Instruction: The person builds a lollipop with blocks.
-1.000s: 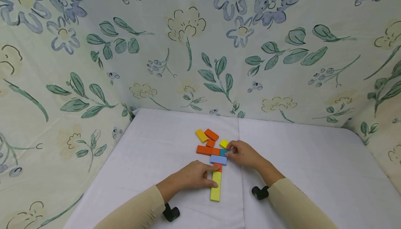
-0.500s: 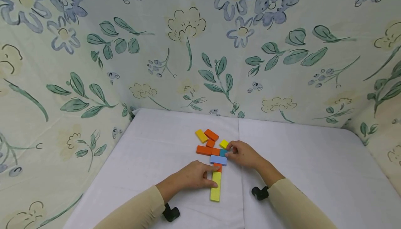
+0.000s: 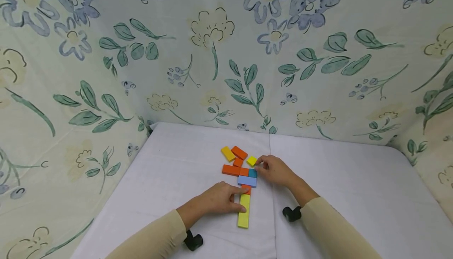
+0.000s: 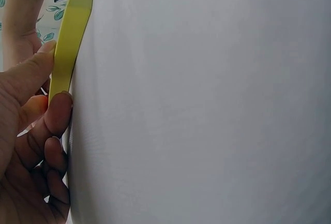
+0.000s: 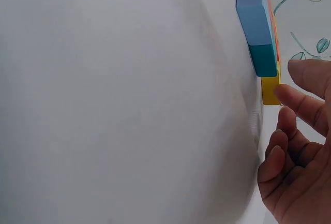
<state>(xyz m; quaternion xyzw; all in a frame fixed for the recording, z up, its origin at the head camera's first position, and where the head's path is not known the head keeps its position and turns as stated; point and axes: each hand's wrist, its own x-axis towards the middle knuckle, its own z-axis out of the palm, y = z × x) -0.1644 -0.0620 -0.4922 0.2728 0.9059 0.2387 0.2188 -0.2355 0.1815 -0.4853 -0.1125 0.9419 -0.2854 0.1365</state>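
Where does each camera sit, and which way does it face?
Head: on the head, facing forward and down at the table; left hand, right hand, sleeves show.
Left wrist: on that wrist, facing table and long yellow block; left hand, right forearm show.
Right wrist: on that wrist, facing table and teal block; only right hand shows.
Shared: head and right wrist both show the teal block.

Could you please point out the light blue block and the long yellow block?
Light blue block [image 3: 247,180], head view: middle of its top face.
Long yellow block [image 3: 243,217], head view: nearer half of its top.
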